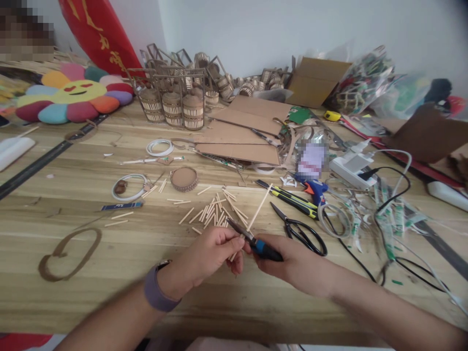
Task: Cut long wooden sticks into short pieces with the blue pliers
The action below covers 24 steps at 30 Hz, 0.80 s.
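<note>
My left hand (pixel 223 246), with a purple band on its wrist, is closed with thumb and fingers pinching a thin wooden stick (pixel 259 207). The stick slants up to the right, past the blades. My right hand (pixel 281 258) is wrapped round the black and blue handle of a pair of snips (pixel 265 248). Their metal jaws cross the stick just above my left fingertips; whether they have cut into it cannot be seen. Just beyond both hands lies a loose pile of short wooden sticks (pixel 210 212).
Black scissors (pixel 302 234), a yellow-black utility knife (pixel 292 197) and a blue glue gun (pixel 316 190) lie to the right, among cables and a power strip (pixel 353 168). A round cardboard base (pixel 184 179) and tape roll (pixel 129 187) are left. Small baskets (pixel 171 105) stand behind.
</note>
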Each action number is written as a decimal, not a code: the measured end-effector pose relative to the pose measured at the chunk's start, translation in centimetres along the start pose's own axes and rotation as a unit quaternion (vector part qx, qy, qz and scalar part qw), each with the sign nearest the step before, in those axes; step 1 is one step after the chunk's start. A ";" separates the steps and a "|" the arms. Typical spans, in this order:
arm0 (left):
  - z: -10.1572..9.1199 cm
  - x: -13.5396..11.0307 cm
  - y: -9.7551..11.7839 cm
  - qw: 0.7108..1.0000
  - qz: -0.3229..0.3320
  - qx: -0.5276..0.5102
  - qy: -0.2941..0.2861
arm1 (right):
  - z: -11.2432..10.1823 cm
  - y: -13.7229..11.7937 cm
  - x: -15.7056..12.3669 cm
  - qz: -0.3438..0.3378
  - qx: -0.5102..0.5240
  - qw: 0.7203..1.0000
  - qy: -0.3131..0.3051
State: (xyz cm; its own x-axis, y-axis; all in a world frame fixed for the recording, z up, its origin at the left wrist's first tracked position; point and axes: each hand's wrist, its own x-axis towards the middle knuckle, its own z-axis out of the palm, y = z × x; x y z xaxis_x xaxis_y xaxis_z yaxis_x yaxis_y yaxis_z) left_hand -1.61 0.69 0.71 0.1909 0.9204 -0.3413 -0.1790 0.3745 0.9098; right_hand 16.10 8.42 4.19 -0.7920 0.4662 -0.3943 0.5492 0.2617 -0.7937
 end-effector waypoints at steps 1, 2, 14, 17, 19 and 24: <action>0.0 0.0 0.0 1.000 0.003 0.005 -0.003 | 0.1 0.0 0.0 -0.001 -0.012 1.000 0.006; -0.1 -0.1 -0.1 1.000 0.005 0.008 -0.005 | 0.2 -0.1 -0.1 -0.002 -0.022 1.000 0.012; -0.7 -0.1 1.1 0.990 0.095 0.019 0.105 | -1.2 0.2 -0.7 -0.021 -0.015 0.999 0.018; -1.3 0.0 0.9 0.980 0.101 0.075 0.156 | -1.7 0.6 -0.8 -0.016 -0.136 0.976 0.171; -1.4 0.0 0.8 0.973 0.084 0.164 0.142 | -1.5 0.8 -0.4 -0.067 -0.193 0.942 0.268; -0.5 -0.1 0.7 0.922 0.088 0.358 0.118 | 0.2 1.0 1.7 -0.167 -0.230 0.919 0.273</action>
State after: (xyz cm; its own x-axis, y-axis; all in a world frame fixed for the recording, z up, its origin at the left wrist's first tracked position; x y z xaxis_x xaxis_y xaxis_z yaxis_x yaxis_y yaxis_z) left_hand -2.27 0.91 1.31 -0.0110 0.9904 -0.1379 0.5127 0.1240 0.8495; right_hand 15.21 9.27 2.63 -0.7541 0.6162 0.2271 0.4535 0.7387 -0.4987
